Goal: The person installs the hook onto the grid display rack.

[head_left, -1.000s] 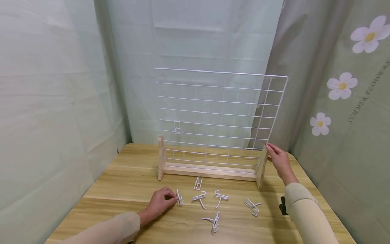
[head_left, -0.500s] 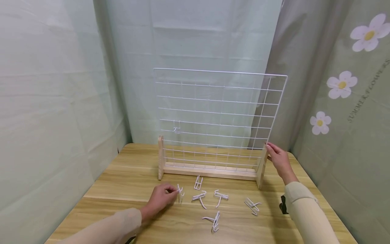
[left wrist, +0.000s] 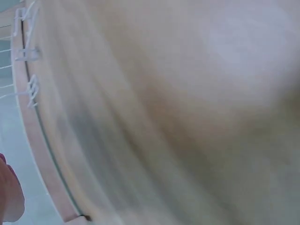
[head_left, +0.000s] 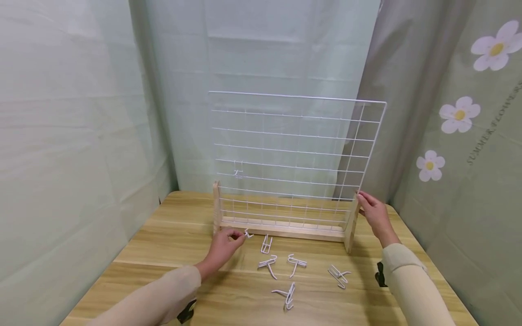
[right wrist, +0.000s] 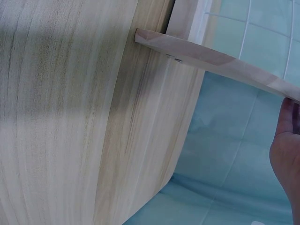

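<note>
My left hand pinches a small white wire hook by its left side, just in front of the wooden base. My right hand holds the top of the right wooden upright; in the right wrist view its fingers meet the upright's edge. A white wire grid panel stands upright in this wooden stand. One white hook hangs on the grid's left part. In the left wrist view only a bit of the left hand shows.
Several white wire hooks lie on the wood-grain table: one near the base, a pair in the middle, one at the front and one at the right. Pale curtains enclose the table's back and sides.
My left hand has lifted the hook off the table and carried it forward and slightly right, toward the stand's base. The right hand stays on the upright.
</note>
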The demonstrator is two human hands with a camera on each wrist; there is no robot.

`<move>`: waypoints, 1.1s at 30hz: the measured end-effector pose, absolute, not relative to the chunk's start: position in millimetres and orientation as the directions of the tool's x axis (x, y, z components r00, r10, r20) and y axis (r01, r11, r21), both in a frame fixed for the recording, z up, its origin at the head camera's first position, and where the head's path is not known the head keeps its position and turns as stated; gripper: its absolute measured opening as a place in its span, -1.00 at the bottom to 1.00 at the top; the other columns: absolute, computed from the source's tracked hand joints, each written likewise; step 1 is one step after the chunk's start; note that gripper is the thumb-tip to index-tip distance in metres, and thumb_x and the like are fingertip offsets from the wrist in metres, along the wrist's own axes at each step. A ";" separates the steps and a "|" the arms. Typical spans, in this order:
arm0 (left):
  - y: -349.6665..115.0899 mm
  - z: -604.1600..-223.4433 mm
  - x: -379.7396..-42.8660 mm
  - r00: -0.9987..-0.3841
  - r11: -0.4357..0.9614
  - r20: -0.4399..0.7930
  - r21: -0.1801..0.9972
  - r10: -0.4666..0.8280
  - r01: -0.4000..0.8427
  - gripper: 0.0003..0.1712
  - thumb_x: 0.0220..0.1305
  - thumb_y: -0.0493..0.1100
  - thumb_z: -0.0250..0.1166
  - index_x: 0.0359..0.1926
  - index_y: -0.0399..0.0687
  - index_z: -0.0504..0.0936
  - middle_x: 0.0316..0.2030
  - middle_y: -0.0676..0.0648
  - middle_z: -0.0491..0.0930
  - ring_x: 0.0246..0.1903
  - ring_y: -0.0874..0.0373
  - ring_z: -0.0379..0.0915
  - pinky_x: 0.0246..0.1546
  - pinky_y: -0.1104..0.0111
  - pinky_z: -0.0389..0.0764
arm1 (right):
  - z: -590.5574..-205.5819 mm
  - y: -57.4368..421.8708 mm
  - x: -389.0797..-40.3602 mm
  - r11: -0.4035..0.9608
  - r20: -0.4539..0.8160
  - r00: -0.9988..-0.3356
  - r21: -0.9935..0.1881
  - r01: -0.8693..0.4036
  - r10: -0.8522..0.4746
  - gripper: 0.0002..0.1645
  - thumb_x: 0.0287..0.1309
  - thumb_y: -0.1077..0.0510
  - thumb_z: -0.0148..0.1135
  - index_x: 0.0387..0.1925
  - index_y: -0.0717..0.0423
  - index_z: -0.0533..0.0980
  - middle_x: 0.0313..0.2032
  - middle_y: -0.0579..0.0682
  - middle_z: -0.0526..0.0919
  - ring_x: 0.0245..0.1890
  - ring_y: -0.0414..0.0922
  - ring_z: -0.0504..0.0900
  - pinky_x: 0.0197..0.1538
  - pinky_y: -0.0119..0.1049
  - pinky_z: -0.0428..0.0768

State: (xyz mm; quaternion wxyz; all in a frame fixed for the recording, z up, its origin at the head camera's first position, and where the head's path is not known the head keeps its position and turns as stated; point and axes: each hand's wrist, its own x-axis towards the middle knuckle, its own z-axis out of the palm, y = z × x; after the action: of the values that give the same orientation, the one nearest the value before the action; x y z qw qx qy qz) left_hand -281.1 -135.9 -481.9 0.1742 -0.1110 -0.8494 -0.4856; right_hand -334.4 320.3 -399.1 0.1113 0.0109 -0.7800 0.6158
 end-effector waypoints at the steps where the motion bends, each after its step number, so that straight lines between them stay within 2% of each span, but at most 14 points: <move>1: -134.2 -479.5 -282.2 -0.912 0.502 0.411 0.787 0.011 0.360 -0.92 0.15 -0.25 0.45 -0.44 -0.01 0.71 -0.43 0.11 0.61 -0.36 0.22 0.46 -0.34 0.39 0.49 | -399.4 320.3 -334.3 0.242 0.186 -0.975 -0.958 -0.153 0.121 -0.20 0.45 -0.21 -0.05 0.45 0.25 0.19 0.42 0.27 0.24 0.39 0.18 0.23 0.33 0.08 0.30; 7: -124.8 -466.0 -288.2 -0.897 0.486 0.439 0.794 -0.044 0.365 -0.93 0.12 -0.29 0.44 -0.44 -0.09 0.70 -0.44 0.05 0.60 -0.35 0.17 0.49 -0.30 0.39 0.54 | -399.1 319.9 -333.0 0.244 0.197 -0.974 -0.956 -0.164 0.116 -0.22 0.47 -0.18 -0.06 0.45 0.26 0.20 0.41 0.28 0.24 0.38 0.18 0.24 0.32 0.09 0.30; 11: -118.3 -459.3 -293.2 -0.888 0.483 0.450 0.800 -0.092 0.356 -0.95 0.14 -0.27 0.41 -0.44 -0.12 0.70 -0.45 0.03 0.61 -0.37 0.17 0.49 -0.34 0.41 0.53 | -398.7 320.1 -332.3 0.243 0.201 -0.973 -0.955 -0.169 0.115 -0.24 0.48 -0.17 -0.08 0.44 0.28 0.20 0.40 0.28 0.25 0.38 0.19 0.24 0.32 0.07 0.31; 22: -104.7 -437.9 -302.5 -0.897 0.476 0.401 0.835 -0.188 0.274 -0.89 0.18 -0.15 0.36 -0.38 -0.10 0.72 -0.46 0.02 0.62 -0.42 0.17 0.47 -0.39 0.36 0.52 | -399.0 321.1 -331.7 0.246 0.194 -0.975 -0.956 -0.163 0.107 -0.21 0.47 -0.19 -0.08 0.45 0.28 0.18 0.42 0.27 0.23 0.39 0.19 0.23 0.32 0.07 0.30; 33: -93.9 -425.5 -314.8 -0.868 0.492 0.417 0.834 -0.268 0.249 -0.88 0.18 -0.14 0.36 -0.36 -0.10 0.73 -0.50 0.02 0.59 -0.46 0.15 0.45 -0.44 0.34 0.48 | -398.4 320.7 -332.4 0.247 0.189 -0.975 -0.956 -0.157 0.114 -0.21 0.46 -0.20 -0.08 0.45 0.27 0.19 0.41 0.27 0.25 0.38 0.18 0.24 0.31 0.06 0.32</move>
State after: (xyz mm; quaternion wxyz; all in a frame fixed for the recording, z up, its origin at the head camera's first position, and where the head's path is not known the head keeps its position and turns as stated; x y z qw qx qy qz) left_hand -314.8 -93.9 -425.5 0.2564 0.0059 -0.8247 -0.5041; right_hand -332.4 320.7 -398.4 0.1104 0.0138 -0.7818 0.6136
